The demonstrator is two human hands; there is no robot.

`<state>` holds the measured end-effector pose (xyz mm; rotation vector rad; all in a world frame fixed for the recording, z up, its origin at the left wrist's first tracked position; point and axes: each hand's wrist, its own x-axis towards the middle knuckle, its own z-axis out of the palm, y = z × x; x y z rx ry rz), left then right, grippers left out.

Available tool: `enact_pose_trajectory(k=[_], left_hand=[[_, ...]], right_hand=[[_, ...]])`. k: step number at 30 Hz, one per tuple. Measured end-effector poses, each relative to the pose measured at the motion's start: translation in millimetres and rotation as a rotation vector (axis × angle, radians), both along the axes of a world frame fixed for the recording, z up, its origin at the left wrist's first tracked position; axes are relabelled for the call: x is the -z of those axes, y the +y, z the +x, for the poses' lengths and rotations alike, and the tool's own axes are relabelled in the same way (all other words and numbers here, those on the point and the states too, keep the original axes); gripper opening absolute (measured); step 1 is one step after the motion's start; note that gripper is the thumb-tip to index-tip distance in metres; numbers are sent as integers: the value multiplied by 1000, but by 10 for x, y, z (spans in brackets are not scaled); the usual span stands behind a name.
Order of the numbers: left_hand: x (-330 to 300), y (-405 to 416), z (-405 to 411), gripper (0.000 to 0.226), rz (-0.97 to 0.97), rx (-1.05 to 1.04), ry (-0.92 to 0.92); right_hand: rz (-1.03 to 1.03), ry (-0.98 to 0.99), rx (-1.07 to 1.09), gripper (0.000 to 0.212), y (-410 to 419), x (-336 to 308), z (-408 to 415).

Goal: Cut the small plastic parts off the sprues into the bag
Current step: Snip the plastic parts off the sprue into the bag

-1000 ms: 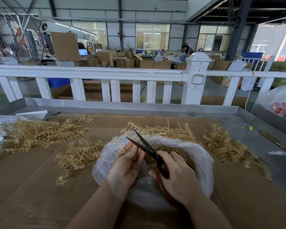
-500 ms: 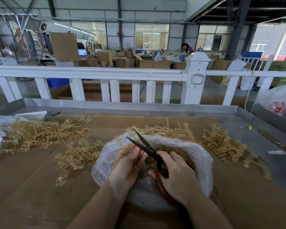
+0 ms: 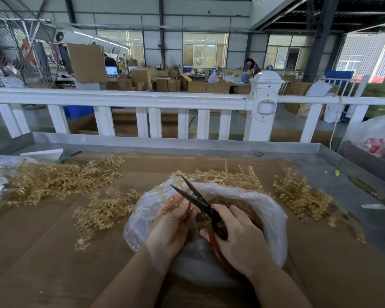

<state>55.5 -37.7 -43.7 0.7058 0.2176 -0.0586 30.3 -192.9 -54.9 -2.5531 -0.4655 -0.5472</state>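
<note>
A clear plastic bag (image 3: pixel 273 218) lies open in front of me, its mouth rolled over a red-brown rim, with loose tan parts (image 3: pixel 226 202) inside. My right hand (image 3: pixel 238 238) grips black scissors (image 3: pixel 192 197) by their red-brown handles; the blades stand apart and point up and left over the bag. My left hand (image 3: pixel 173 221) pinches a tan sprue (image 3: pixel 166 197) over the bag's left edge, right beside the blades.
Piles of tan sprues lie on the cardboard-covered table: a big pile (image 3: pixel 53 176) at the left, a smaller pile (image 3: pixel 102 212) left of the bag, another pile (image 3: pixel 302 194) at the right. A white railing (image 3: pixel 142 100) runs behind the metal table edge (image 3: pixel 187 145).
Both hands stay over the bag. My left hand has shifted the sprue slightly against the blades; the scissors remain apart and hardly moved.
</note>
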Motion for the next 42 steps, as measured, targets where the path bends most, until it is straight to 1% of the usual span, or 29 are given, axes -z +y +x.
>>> enact_pose_trajectory(k=[3,8,15,20,25,27,34,42], left_hand=[[19,-2,10,17,-8,5,-17],[29,-14,11,16,33,15,-44],[2,-32,-3,21,67,3,-21],[4,-33,4,19,53,-9,3],[16,-13,23,19,0,-17,27],[23,-4,31,21,-2,-21,23],[59,-8,45,25,28,5,-18],[36,-8,33,18,3,42,-16]], right_hand=[[-14,-18,5,65,-10,13,3],[-10,-29,3,63,-9,11,3],[13,-19,-9,60,6,-17,4],[21,-36,-4,54,13,-20,-5],[-9,-24,-2,66,13,-10,-9],[-26,-12,-8,68,6,-5,-4],[5,-20,-18,56,12,-11,-6],[7,-31,-29,53,5,-16,-6]])
